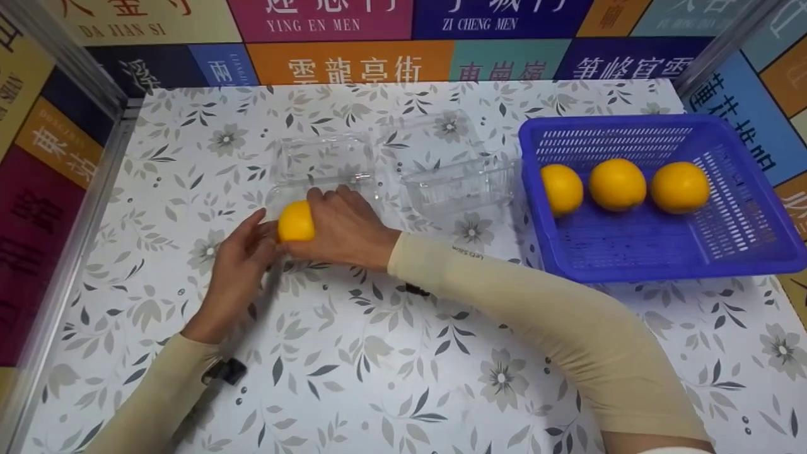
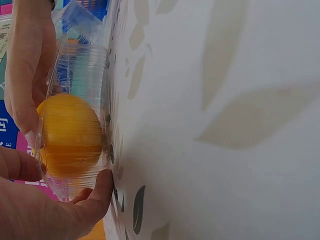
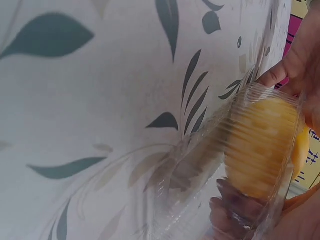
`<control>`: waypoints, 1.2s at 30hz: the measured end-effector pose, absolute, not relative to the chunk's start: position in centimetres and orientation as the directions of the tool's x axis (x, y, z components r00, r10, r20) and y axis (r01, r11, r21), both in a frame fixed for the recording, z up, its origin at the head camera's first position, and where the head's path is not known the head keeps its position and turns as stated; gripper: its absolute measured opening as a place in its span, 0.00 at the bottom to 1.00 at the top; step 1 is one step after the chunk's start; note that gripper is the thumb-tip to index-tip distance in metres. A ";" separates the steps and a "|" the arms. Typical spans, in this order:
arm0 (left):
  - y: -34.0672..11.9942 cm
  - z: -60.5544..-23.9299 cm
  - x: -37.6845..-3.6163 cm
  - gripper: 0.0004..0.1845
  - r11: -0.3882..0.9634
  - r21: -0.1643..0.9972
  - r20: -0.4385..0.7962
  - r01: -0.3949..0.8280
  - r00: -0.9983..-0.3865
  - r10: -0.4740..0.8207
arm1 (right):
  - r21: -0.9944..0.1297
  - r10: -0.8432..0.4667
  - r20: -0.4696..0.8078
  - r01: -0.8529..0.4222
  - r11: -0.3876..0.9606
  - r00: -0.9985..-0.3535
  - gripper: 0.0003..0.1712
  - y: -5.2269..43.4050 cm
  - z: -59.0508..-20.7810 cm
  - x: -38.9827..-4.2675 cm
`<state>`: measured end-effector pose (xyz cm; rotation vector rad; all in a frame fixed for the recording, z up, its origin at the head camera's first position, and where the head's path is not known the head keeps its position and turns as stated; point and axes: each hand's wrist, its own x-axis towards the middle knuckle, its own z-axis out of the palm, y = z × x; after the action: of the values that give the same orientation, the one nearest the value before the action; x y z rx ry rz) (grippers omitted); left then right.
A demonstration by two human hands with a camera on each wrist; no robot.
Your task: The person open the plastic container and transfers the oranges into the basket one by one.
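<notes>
A yellow-orange orange [image 1: 296,221] sits inside a clear plastic clamshell box [image 2: 80,67], seen through its ribbed wall in both wrist views. My right hand [image 1: 347,228] reaches over from the right and holds the orange, its fingers dipping into the box in the right wrist view. At the near left end of the box, my left hand [image 1: 238,268] pinches the plastic, thumb by the rim and fingers low on the wall. The box's raised lid [image 1: 325,161] stands open behind. The hands hide much of the box in the head view.
Beside it on the right lies a second open clear clamshell box [image 1: 463,192]. A blue-purple plastic basket [image 1: 668,268] with three oranges [image 1: 618,185] stands at the right. The table [image 1: 391,372] has a floral cover, with printed panels [image 1: 353,63] along its back and sides.
</notes>
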<state>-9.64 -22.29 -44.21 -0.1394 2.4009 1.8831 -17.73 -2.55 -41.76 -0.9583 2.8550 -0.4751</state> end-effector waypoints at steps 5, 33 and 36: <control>-22.3 -44.2 -9.6 0.33 0.239 0.962 -0.127 -0.130 -0.992 -0.025 | -0.330 -0.609 0.058 -0.590 0.736 -0.791 0.46 -2.2 -41.4 -17.9; -22.2 -44.2 -9.4 0.35 0.239 0.960 -0.141 -0.144 -0.990 -0.031 | -0.325 -0.612 0.143 -0.621 0.713 -0.778 0.39 1.2 -38.3 -17.7; -22.0 -44.1 -9.5 0.35 0.247 0.957 -0.146 -0.150 -0.989 -0.036 | -0.314 -0.610 0.140 -0.619 0.720 -0.780 0.39 1.6 -37.7 -17.4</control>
<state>-9.47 -22.04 -44.12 -0.1801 2.4054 1.8638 -17.42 1.60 -37.71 -1.0496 2.9377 -0.5511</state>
